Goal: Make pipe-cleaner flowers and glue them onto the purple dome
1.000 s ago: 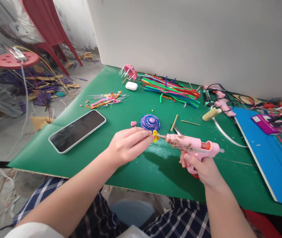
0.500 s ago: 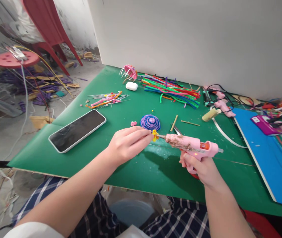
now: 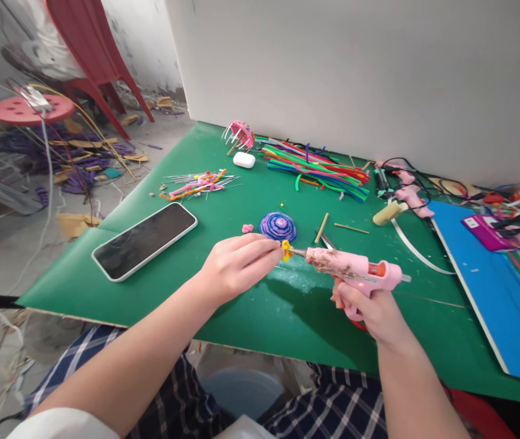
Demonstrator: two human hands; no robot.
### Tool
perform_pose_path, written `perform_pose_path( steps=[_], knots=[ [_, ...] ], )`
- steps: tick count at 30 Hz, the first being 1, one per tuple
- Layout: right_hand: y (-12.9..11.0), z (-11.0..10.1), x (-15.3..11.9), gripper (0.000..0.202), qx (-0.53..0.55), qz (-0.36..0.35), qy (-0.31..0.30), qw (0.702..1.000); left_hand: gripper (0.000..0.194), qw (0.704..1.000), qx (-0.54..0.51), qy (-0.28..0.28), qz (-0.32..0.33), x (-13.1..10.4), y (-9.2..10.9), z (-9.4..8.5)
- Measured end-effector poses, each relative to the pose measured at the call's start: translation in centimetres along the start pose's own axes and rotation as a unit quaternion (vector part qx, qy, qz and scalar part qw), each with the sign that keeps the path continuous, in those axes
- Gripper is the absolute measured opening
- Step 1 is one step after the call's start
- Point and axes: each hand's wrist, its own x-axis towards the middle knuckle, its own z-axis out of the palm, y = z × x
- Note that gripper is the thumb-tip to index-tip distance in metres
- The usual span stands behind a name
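Between the fingertips of my left hand is a small yellow pipe-cleaner flower. My right hand grips a pink hot glue gun by its handle, and the nozzle meets the flower or comes very close to it; I cannot tell which. Brown residue coats the front of the gun, and a clear glue stick pokes out of its back. Just beyond my left fingertips a blue and purple spiral dome rests on the green table. Beside the dome lies a small pink piece.
A phone lies at left, near a pile of pipe-cleaner bits. Behind are a white case, a pink dome and a pipe-cleaner bundle. Short sticks, a blue board and corded glue guns occupy the right.
Both hands, the flower and the glue gun hold nearly the same place. The view has shifted very slightly.
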Motion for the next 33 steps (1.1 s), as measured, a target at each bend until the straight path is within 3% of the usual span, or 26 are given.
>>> perform_pose_path(
  steps=[6,10,13,15,18,20,27,33],
  knots=[
    [0.0,0.1,0.1,0.030,-0.005,0.000,0.010,1.000,0.015,1.000,-0.009,-0.002,-0.004,-0.1,0.0,0.0],
    [0.0,0.0,0.7,0.029,0.014,-0.012,0.101,0.995,0.017,0.998,-0.037,-0.007,-0.040,-0.5,-0.1,0.3],
    [0.1,-0.3,1.4,0.027,0.049,-0.047,0.180,0.981,0.014,0.988,-0.076,-0.011,-0.133,-0.6,-0.3,0.7],
    [0.1,-0.6,1.8,0.025,0.066,-0.081,0.217,0.970,0.010,0.964,-0.108,-0.031,-0.241,-0.4,-0.7,1.0],
    [-0.1,-1.7,2.1,0.021,0.090,-0.111,0.257,0.956,0.011,0.896,-0.154,-0.078,-0.410,-0.2,-1.5,1.2],
    [-0.5,-2.9,2.2,0.018,0.106,-0.131,0.291,0.942,0.013,0.862,-0.168,-0.107,-0.467,-0.1,-2.2,1.3],
    [-1.3,-7.4,1.9,0.015,0.146,-0.177,0.417,0.879,0.025,0.782,-0.196,-0.229,-0.546,0.0,-4.3,2.3],
    [-1.0,-7.8,1.9,0.015,0.142,-0.162,0.423,0.880,0.028,0.758,-0.242,-0.247,-0.553,-0.1,-4.7,3.5]
  ],
)
